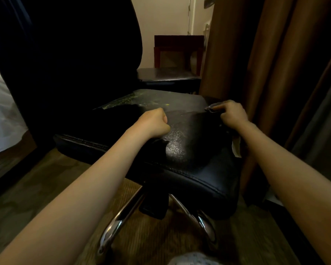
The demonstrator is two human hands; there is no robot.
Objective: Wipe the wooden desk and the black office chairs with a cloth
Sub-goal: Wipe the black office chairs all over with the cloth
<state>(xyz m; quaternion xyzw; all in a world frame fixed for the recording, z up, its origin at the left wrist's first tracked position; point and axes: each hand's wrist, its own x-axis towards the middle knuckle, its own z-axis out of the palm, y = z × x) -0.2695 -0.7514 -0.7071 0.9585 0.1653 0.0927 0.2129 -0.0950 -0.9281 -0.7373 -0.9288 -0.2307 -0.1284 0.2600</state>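
Note:
A black office chair fills the view, with its padded seat (180, 150) in front of me and its tall backrest (75, 44) at the left. Dust and yellowish specks cover the far part of the seat. A dark cloth (199, 119) lies stretched over the seat between my hands. My left hand (155, 121) is curled into a fist gripping the cloth's left end, and a fold hangs below the wrist. My right hand (232, 113) grips the right end near the seat's right edge. A pale tag (236, 148) hangs under my right wrist.
A second black chair seat (168, 75) stands behind, with a dark wooden stand (178, 44) beyond it by the wall. Brown curtains (256, 54) hang close on the right. White bedding (0, 115) lies at the left. The chrome chair base (118, 217) spreads over the wooden floor.

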